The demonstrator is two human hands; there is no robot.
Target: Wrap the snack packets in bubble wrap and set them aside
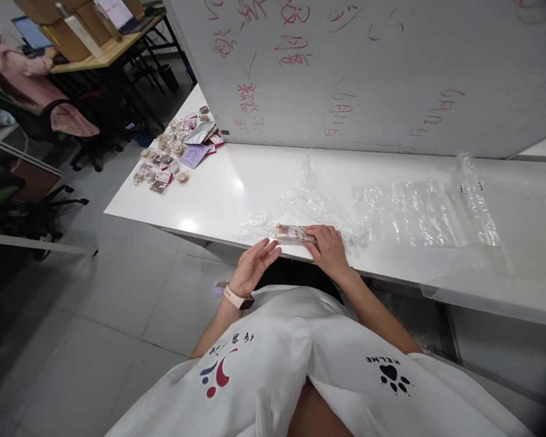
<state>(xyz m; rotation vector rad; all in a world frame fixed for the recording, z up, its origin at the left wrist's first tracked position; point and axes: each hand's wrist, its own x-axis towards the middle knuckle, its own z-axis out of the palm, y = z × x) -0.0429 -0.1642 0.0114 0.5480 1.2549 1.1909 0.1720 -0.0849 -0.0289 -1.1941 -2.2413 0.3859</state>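
A long snack-like packet (292, 232) in clear and gold wrapping lies flat at the front edge of the white table. My right hand (328, 247) is closed over its right end. My left hand (256, 264) is raised just in front of the table edge, palm turned inward, fingers stretched out and holding nothing; it is close to the packet's left end. Crumpled clear plastic film (312, 203) spreads behind the packet. The packet's right end is hidden under my right fingers.
Several small wrapped packets (164, 159) and a purple pouch (194, 156) are piled on the table's left end. Flat clear plastic bags (414, 212) lie to the right. A whiteboard (368, 73) stands along the back. A person in pink (36, 85) sits at a desk far left.
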